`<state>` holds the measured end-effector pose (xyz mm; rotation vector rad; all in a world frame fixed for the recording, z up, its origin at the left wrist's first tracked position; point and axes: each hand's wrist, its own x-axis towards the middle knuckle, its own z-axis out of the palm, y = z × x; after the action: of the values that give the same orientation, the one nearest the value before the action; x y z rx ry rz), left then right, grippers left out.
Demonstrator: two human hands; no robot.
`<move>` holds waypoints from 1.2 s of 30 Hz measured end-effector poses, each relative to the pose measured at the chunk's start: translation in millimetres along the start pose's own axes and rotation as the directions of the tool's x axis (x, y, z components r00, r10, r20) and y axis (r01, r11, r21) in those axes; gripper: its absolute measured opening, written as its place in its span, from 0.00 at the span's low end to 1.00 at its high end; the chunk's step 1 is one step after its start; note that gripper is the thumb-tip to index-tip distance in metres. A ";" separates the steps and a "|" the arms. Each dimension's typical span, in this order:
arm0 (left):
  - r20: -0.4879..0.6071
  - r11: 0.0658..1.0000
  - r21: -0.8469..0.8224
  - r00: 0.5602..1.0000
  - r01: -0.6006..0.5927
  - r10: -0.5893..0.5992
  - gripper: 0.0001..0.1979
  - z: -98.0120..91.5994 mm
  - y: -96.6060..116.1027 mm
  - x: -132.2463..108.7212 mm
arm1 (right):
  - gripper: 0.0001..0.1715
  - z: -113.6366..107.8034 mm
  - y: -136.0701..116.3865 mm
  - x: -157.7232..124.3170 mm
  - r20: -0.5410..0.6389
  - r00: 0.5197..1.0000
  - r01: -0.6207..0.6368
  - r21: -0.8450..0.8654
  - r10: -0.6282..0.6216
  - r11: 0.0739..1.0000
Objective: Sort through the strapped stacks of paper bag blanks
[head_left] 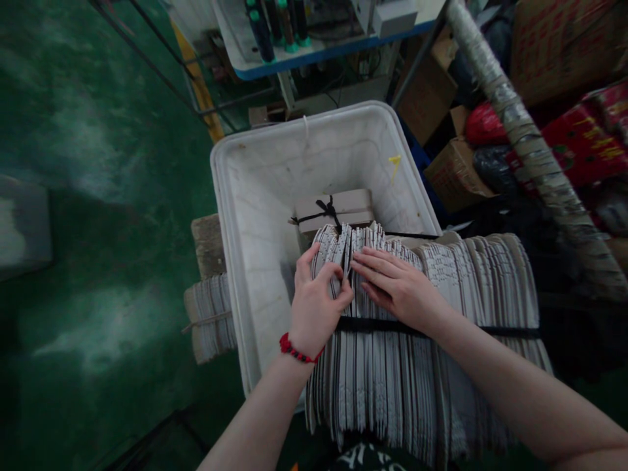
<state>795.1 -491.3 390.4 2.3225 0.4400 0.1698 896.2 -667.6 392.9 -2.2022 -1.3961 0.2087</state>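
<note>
A long row of thin grey-white layered pieces (pixel 392 379), stood on edge and strapped with a black band (pixel 377 325), stretches across the near side of a white plastic bin. What these pieces are made of I cannot tell. My left hand (pixel 318 297), with a red and black bracelet at its wrist, curls over the row's left end. Its thumb and index finger pinch the upper edges of some pieces beside a narrow gap. Across the tops to the right of that gap lies my right hand (pixel 397 284), its fingers stretched out and nearly together.
The white bin (pixel 260 216) holds a grey bundle (pixel 356 201) tied with black cord. Another strapped stack (pixel 210 320) is on the green floor at left. Thread cones (pixel 282 26) stand on the blue-edged table (pixel 333 51) ahead. A wrapped pole (pixel 530 137) slants past boxes at right.
</note>
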 end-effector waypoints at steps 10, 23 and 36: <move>0.131 0.992 0.093 0.989 -0.088 0.075 0.04 -4.8 -5.1 2.2 | 0.26 -0.5 0.7 -0.2 -0.030 1.000 -0.002 0.025 0.002 1.000; 0.133 0.998 0.046 0.990 -0.052 0.046 0.06 -2.9 -13.2 3.4 | 0.22 -0.7 2.1 -0.5 -0.039 0.999 -0.020 0.041 0.022 0.999; 0.077 0.996 0.083 0.997 -0.020 0.013 0.03 0.6 3.1 2.8 | 0.21 -3.4 -2.0 0.7 0.003 0.999 -0.036 -0.038 0.036 0.999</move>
<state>798.6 -492.7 392.1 2.4065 0.3962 0.0711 896.2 -667.5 396.9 -2.2602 -1.3734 0.2005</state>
